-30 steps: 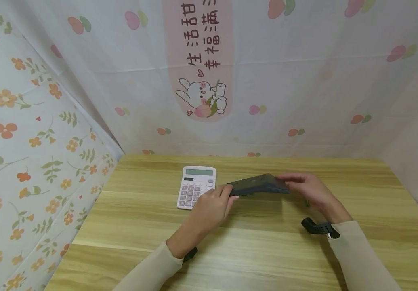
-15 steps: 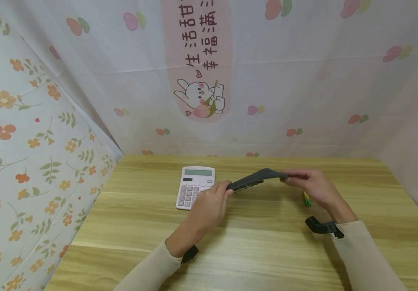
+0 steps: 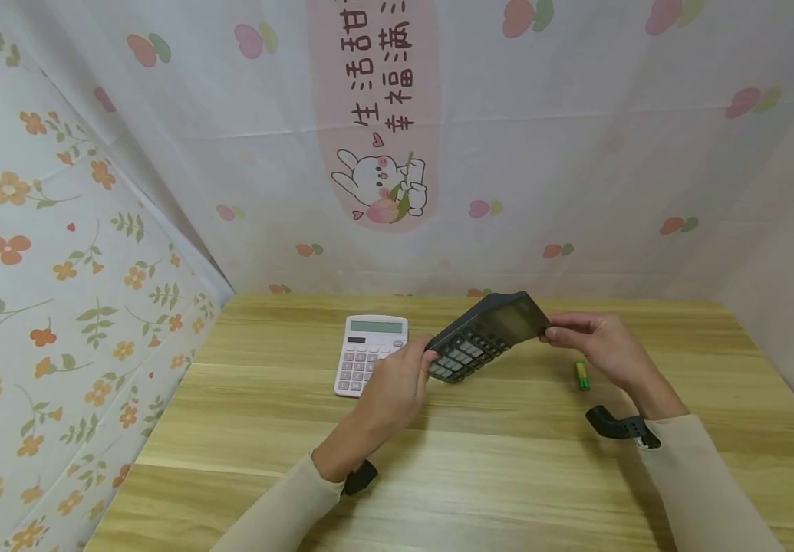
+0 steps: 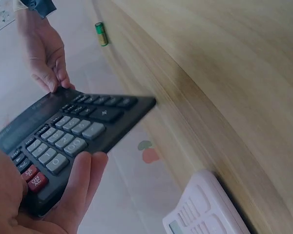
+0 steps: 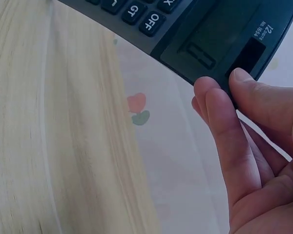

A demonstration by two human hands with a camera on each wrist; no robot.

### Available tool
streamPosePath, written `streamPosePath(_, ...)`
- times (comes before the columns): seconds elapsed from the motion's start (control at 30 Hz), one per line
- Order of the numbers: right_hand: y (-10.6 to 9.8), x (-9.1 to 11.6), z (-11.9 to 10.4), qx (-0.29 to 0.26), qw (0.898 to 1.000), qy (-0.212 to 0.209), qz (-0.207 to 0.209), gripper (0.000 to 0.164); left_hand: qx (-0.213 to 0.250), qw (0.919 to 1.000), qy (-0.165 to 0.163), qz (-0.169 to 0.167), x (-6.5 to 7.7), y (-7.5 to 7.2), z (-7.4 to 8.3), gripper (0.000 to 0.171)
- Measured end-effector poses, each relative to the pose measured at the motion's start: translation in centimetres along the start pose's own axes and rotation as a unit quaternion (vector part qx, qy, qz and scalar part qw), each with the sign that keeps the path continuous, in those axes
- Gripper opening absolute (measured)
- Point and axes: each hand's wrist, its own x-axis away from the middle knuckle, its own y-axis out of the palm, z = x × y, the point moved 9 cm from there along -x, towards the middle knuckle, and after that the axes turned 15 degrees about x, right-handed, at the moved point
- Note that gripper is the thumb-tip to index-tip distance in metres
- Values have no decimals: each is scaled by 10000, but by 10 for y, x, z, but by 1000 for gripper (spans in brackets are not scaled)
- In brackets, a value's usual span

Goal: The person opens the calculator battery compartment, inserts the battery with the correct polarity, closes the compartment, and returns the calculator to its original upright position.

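Note:
A black calculator (image 3: 482, 333) with grey, black and two red keys is held tilted above the table, its keys facing me. My left hand (image 3: 397, 387) grips its lower left end, thumb and fingers on either side. At the opposite corner, beside the display, my right hand (image 3: 600, 345) pinches the edge between thumb and fingertips. The right wrist view shows a "0" on the display (image 5: 205, 48). A white calculator (image 3: 372, 337) lies face up on the table behind my left hand, which hides part of its keys. Below my right hand lies a green and yellow battery (image 3: 581, 376).
The wooden table (image 3: 479, 475) reaches back to a white curtain (image 3: 576, 169) with fruit prints and a rabbit. A flowered cloth (image 3: 79, 307) hangs on the left. Each wrist wears a black strap, such as the right strap (image 3: 617, 425).
The black calculator has turned from showing its back to showing its keys and display. Its far edge has risen. The battery has come into full view as my right hand shifted slightly.

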Motion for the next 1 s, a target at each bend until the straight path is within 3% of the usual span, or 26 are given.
streamPosePath(0.27,-1,-3,0,407,9991,122,61,47,837,9945,-615,-93,1,4,-8,31)
streamPosePath(0.43,0,-4,1,594,9979,229,126,47,1414,9844,-1034,-188,4,10,-15,32)
streamPosePath(0.73,5,-7,2,664,9973,281,135,46,1994,9630,-1786,-318,14,23,-30,33)
streamPosePath(1.0,10,-12,5,643,9977,172,90,43,2460,9441,-2144,-467,27,42,-45,34)
